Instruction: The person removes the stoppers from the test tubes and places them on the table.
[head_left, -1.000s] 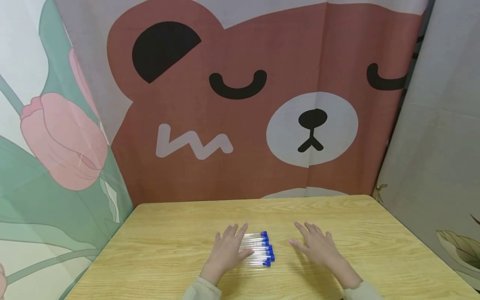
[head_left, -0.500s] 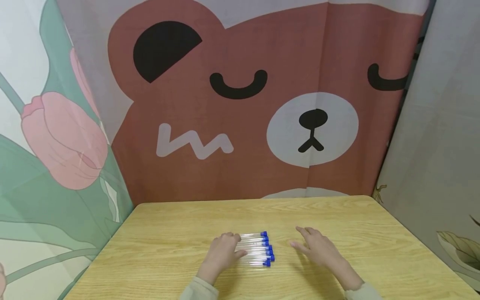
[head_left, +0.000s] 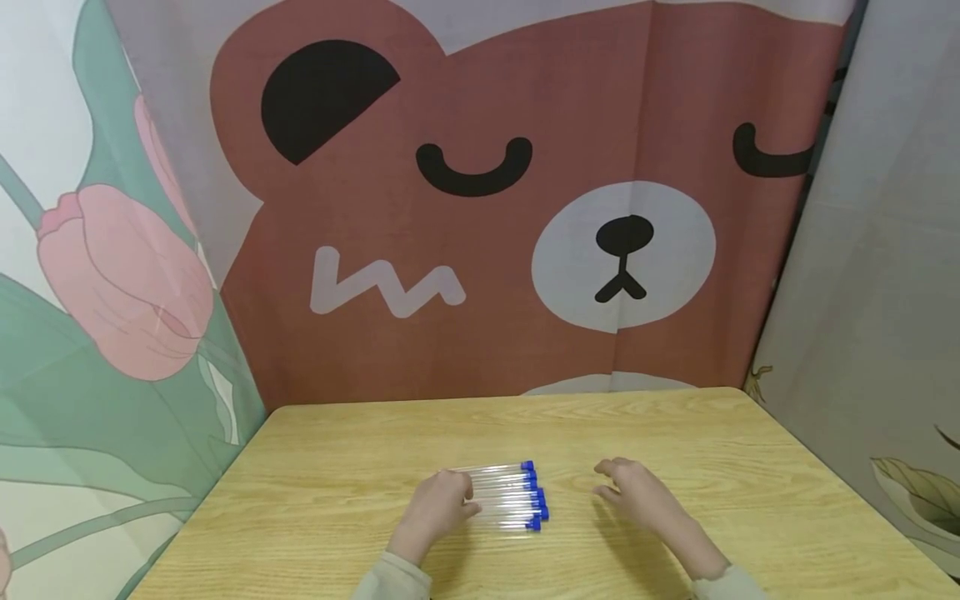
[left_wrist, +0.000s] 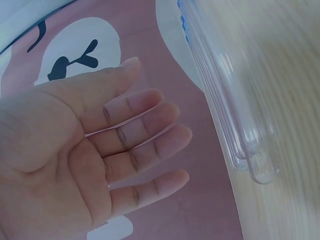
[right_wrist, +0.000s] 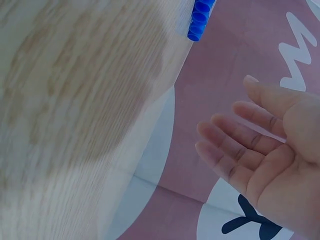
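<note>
The left hand (head_left: 437,507), fingers loosely bent around nothing, hovers by the rounded ends of clear test tubes (head_left: 507,501) lying side by side on the wood-grain table (head_left: 337,450); the right hand (head_left: 641,498), likewise relaxed, hangs past their blue caps (head_left: 538,493). Behind: a bear-print curtain (head_left: 390,358).

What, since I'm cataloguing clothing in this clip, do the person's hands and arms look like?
The left hand and right hand wear no gloves, and no rings can be made out. The left sleeve and right sleeve are pale beige, with no visible markings, ending short of the hands.
</note>
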